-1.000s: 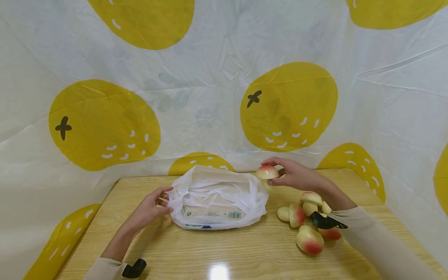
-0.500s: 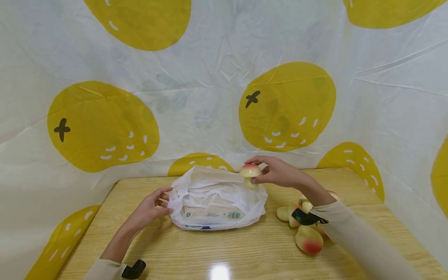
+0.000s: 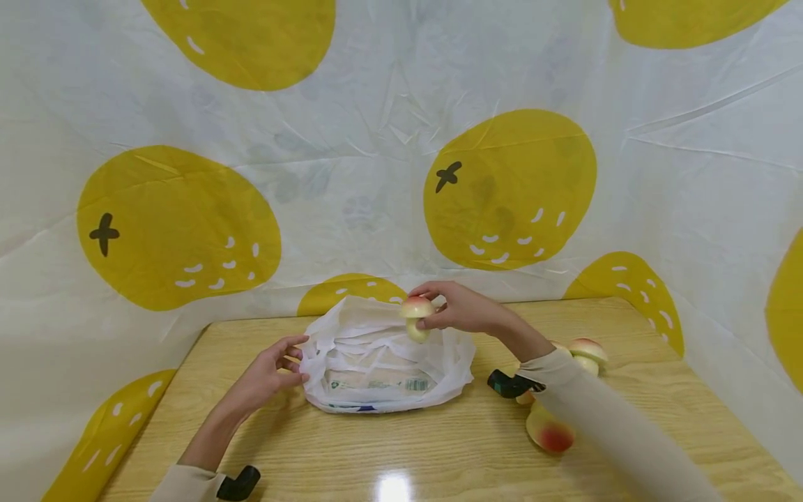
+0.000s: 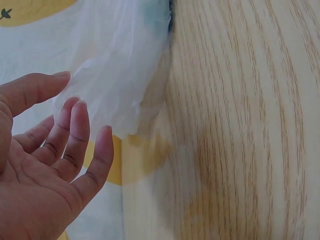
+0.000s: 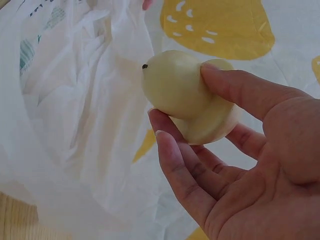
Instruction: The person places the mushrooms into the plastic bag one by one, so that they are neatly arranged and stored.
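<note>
My right hand (image 3: 461, 307) pinches a toy mushroom (image 3: 417, 308) over the back right part of a white plastic bag (image 3: 389, 399). Its cap is cream with a red top; in the right wrist view, the stem (image 5: 175, 82) ends in a small dark dot. The bag lies on the table with its mouth spread wide and crumpled folds inside. At the bag's left edge is my left hand (image 3: 272, 373), fingers loosely bent. In the left wrist view, those fingers (image 4: 80, 120) and the thumb stand apart, close against the bag; whether they touch it is hard to tell.
Other toy mushrooms lie on the right side of the wooden table (image 3: 439, 453), among them a red-capped one (image 3: 551, 430) and one farther back (image 3: 587, 352). My right sleeve (image 3: 602, 418) partly covers the group. A fruit-print cloth (image 3: 364, 209) hangs behind the table.
My right hand has carried the toy mushroom leftward, from beside the bag's right edge to above it. The left hand and the bag stay nearly where they were.
</note>
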A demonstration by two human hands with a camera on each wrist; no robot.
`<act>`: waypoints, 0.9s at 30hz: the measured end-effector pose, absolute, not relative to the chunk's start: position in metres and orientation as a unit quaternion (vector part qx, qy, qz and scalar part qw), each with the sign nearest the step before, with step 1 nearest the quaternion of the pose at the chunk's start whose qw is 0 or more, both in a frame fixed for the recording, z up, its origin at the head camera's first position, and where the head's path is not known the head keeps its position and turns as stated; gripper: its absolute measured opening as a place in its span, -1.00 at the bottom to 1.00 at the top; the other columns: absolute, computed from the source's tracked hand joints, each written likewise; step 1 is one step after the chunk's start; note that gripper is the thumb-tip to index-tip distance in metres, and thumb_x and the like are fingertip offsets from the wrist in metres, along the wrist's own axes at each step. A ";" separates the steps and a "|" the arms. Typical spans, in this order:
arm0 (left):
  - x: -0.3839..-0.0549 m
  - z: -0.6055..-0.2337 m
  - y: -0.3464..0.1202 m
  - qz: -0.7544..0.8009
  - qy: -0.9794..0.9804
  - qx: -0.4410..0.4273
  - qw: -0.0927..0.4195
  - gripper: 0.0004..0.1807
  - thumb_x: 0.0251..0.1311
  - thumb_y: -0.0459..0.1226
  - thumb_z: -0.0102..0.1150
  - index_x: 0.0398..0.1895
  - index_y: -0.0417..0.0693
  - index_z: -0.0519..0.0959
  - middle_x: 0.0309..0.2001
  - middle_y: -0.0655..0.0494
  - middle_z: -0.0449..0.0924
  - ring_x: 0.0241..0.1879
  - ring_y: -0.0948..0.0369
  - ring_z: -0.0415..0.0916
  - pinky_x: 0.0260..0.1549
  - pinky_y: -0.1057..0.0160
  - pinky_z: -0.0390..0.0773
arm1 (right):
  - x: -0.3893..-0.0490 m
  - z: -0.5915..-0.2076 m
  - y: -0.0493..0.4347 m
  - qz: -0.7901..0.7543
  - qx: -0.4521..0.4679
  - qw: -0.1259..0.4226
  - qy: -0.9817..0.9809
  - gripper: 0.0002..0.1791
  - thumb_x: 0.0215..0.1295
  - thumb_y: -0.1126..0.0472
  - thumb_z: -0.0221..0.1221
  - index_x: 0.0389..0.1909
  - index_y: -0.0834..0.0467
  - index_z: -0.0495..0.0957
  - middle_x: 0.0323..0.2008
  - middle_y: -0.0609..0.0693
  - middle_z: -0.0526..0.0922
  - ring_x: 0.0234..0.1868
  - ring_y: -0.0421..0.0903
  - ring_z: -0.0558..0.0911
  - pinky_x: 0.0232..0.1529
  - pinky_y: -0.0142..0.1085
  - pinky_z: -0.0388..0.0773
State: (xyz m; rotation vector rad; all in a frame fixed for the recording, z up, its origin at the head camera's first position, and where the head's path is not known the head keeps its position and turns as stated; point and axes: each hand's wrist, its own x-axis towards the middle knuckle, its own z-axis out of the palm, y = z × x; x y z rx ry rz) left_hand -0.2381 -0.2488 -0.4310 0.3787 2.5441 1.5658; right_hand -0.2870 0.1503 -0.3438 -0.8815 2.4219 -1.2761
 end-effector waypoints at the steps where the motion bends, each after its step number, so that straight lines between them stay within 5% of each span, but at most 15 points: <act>1: -0.238 -0.431 -0.249 0.518 0.843 0.126 0.065 -0.23 0.16 -0.44 0.40 0.44 -0.27 0.31 0.00 -0.19 0.39 -0.11 0.04 0.47 -0.23 0.34 0.55 | -0.288 -0.345 0.147 -0.440 -0.304 0.137 0.834 -0.43 0.30 0.22 0.37 0.32 0.15 0.48 0.23 0.20 0.51 0.05 0.05 0.62 -0.03 -0.18 0.63; 9: -0.237 -0.432 -0.249 0.516 0.845 0.122 0.071 -0.22 0.17 -0.41 0.40 0.46 -0.24 0.29 0.00 -0.16 0.38 -0.09 0.03 0.47 -0.23 0.33 0.56 | -0.300 -0.352 0.115 -0.444 -0.297 0.166 0.829 -0.42 0.29 0.17 0.39 0.32 0.09 0.48 0.19 0.17 0.54 -0.15 0.01 0.68 -0.07 -0.03 0.66; 27: -0.238 -0.433 -0.250 0.521 0.841 0.124 0.077 -0.21 0.17 -0.42 0.40 0.46 -0.24 0.28 0.02 -0.16 0.37 -0.09 0.03 0.46 -0.24 0.32 0.55 | -0.325 -0.376 0.058 -0.479 -0.248 0.213 0.815 -0.40 0.27 0.28 0.38 0.32 0.15 0.47 0.16 0.20 0.53 -0.17 -0.08 0.65 -0.01 0.01 0.65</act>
